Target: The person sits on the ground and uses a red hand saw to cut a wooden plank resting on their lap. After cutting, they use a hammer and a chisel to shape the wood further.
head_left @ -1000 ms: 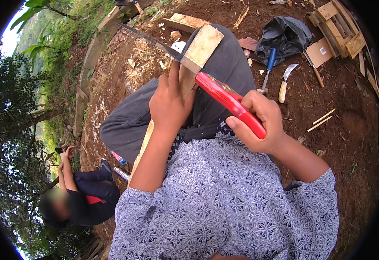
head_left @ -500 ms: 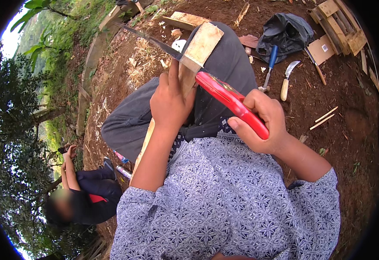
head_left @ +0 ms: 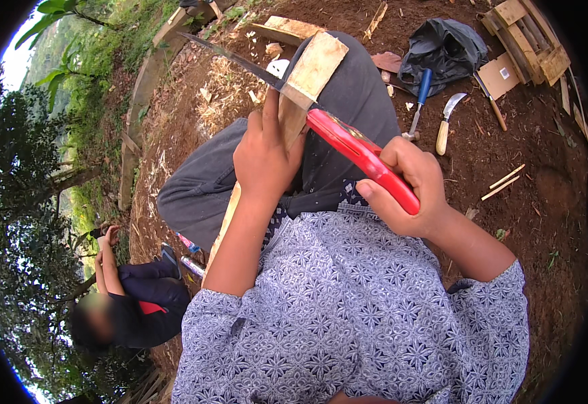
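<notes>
My right hand [head_left: 409,186] is wrapped round the red handle of a handsaw [head_left: 361,156]. The saw's blade lies across a wooden board [head_left: 319,66] and points up and to the left. Below the blade, my left hand [head_left: 265,149] grips the board, its fingers reaching up close to the blade. The board slants over my lap, its upper end resting on my bent knee and its lower part running under my left forearm. How deep the blade sits in the wood I cannot tell.
On the dirt to the right lie a blue-handled chisel [head_left: 422,97], a curved knife [head_left: 448,124], a black plastic bag [head_left: 440,54] and two thin sticks [head_left: 503,182]. A wooden pallet [head_left: 528,42] stands at the far right. Another person [head_left: 132,296] sits at the left.
The saw and my right hand have shifted very slightly to the right. My left hand and the board stay almost in place.
</notes>
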